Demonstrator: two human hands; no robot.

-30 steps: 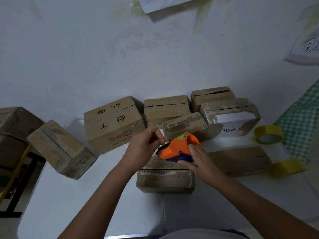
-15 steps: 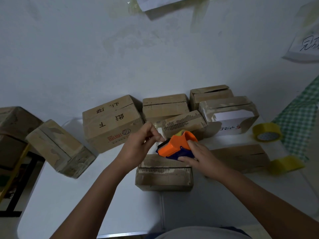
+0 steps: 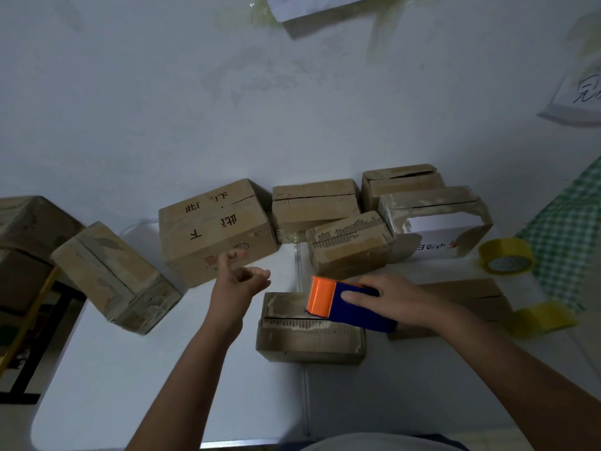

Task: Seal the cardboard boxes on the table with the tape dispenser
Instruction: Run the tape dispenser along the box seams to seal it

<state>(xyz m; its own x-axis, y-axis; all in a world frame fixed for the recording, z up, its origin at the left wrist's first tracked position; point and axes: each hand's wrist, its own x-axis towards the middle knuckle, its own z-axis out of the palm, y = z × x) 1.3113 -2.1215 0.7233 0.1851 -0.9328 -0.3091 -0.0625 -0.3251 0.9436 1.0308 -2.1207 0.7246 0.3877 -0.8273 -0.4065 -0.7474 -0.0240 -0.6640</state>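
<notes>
Gripping the orange-and-blue tape dispenser (image 3: 341, 304) from above, the right hand (image 3: 390, 299) presses it onto the nearest cardboard box (image 3: 305, 333) on the white table (image 3: 162, 385); the left hand (image 3: 239, 283) hovers beside it, loosely curled, holding nothing.

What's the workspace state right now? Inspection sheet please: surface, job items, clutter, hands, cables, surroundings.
Surface: white table, seam down its middle.
Job's things: orange-and-blue tape dispenser on the near cardboard box, whose top seam shows; more boxes behind it, by the wall.
Clutter: two yellow tape rolls at the right edge.
Hands: right hand grips the dispenser; left hand in the air, fingers loosely curled, holding nothing.
Cables: nothing seen.
Surroundings: white wall with taped paper; green checked cloth at right.
</notes>
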